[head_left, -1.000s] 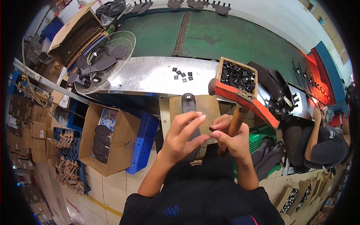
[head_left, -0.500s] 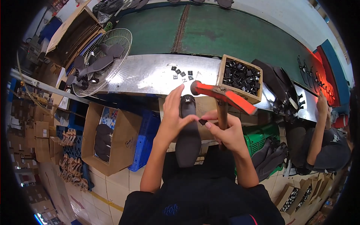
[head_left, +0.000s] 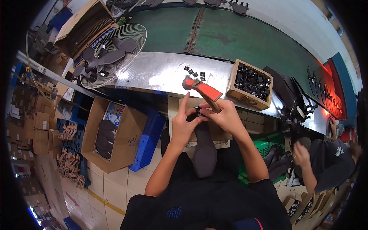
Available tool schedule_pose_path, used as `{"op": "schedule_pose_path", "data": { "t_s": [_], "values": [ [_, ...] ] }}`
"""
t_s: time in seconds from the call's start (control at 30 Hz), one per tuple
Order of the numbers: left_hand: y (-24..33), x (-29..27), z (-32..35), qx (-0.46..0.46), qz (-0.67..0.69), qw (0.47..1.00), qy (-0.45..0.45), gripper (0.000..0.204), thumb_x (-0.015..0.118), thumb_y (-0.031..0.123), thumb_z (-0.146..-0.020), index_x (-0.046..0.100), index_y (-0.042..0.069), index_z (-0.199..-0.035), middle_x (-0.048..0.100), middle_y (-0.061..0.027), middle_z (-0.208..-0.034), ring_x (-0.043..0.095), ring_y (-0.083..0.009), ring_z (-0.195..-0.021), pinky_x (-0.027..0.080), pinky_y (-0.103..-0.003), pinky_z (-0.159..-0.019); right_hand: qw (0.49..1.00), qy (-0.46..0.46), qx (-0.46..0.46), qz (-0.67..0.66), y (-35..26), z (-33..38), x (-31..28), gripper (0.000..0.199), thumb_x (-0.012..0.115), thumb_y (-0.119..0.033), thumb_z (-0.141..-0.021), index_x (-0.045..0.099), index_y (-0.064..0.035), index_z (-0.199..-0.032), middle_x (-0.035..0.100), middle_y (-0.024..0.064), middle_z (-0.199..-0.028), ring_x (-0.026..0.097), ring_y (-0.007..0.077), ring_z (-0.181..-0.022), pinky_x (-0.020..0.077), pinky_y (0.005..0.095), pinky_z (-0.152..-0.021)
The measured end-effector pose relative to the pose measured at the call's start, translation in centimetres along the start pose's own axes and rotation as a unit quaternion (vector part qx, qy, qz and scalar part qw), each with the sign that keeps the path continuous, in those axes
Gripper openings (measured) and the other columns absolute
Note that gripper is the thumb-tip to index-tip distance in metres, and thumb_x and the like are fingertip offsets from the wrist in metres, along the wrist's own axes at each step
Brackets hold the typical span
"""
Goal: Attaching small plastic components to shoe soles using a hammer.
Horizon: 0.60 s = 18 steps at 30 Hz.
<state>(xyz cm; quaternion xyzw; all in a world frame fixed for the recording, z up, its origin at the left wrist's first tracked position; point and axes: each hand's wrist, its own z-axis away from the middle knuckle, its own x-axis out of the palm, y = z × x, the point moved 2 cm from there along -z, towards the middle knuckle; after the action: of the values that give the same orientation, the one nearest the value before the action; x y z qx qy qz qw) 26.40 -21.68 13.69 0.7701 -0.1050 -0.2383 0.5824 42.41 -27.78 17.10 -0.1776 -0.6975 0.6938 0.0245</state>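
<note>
A dark shoe sole (head_left: 204, 155) points away from me over a pale board, its heel end up between my hands. Pinching around that heel end is my left hand (head_left: 182, 125), index finger raised. The fingertips of my right hand (head_left: 225, 118) meet there too, at a small black heel tip (head_left: 198, 110) on the heel; whether it is seated cannot be made out. A hammer (head_left: 207, 91) with a red head is also in my right hand, its wooden handle tucked between thumb and fingers. Several loose heel tips (head_left: 194, 74) lie on the metal bench beyond.
A wooden box (head_left: 251, 100) of black heel tips stands at the bench's right. A wire basket (head_left: 140, 34) with soles is at the left. Below are a cardboard box (head_left: 128, 142), a blue crate (head_left: 149, 136) and a green crate (head_left: 264, 143). A co-worker (head_left: 326, 161) sits at right.
My hands and the heel tip have moved up onto the heel end of the sole. The hammer head has swung left and lower. The co-worker's hand has come down from the bench.
</note>
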Motion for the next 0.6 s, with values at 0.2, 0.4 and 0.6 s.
{"op": "schedule_pose_path", "data": {
  "t_s": [0.2, 0.4, 0.6],
  "values": [
    [-0.6, -0.1, 0.2, 0.01, 0.021, 1.0, -0.006, 0.086, 0.084, 0.014, -0.078, 0.039, 0.006, -0.152, 0.076, -0.0151, -0.095, 0.075, -0.0211, -0.088, 0.055, -0.031, -0.077, 0.995, 0.001, -0.075, 0.068, 0.0, 0.8, 0.2, 0.021, 0.077, -0.008, -0.082, 0.067, 0.0029, -0.098, 0.067, 0.014, -0.082, 0.064, 0.0194, -0.075, 0.0492, 0.0318, -0.069],
    [-1.0, -0.4, 0.1, 0.056, 0.057, 0.997, -0.018, 0.069, 0.082, 0.008, -0.079, 0.052, 0.003, -0.141, 0.076, -0.0152, -0.099, 0.075, -0.0222, -0.09, 0.055, -0.032, -0.076, 0.982, -0.011, -0.114, 0.15, -1.2, 1.6, -0.2, 0.023, 0.076, -0.004, -0.084, 0.069, 0.0052, -0.104, 0.073, 0.0125, -0.099, 0.07, 0.0186, -0.088, 0.0541, 0.0292, -0.08],
    [-0.5, -1.9, -0.5, -0.005, -0.042, 0.991, -0.128, 0.03, 0.074, 0.002, -0.082, 0.07, 0.0, -0.112, 0.075, -0.016, -0.096, 0.074, -0.022, -0.085, 0.055, -0.031, -0.074, 0.963, -0.01, -0.184, 0.199, -3.6, 2.0, 0.5, 0.02, 0.077, -0.009, -0.083, 0.067, 0.0018, -0.097, 0.066, 0.0141, -0.091, 0.063, 0.031, -0.076, 0.0504, 0.0348, -0.07]
  ]
}}
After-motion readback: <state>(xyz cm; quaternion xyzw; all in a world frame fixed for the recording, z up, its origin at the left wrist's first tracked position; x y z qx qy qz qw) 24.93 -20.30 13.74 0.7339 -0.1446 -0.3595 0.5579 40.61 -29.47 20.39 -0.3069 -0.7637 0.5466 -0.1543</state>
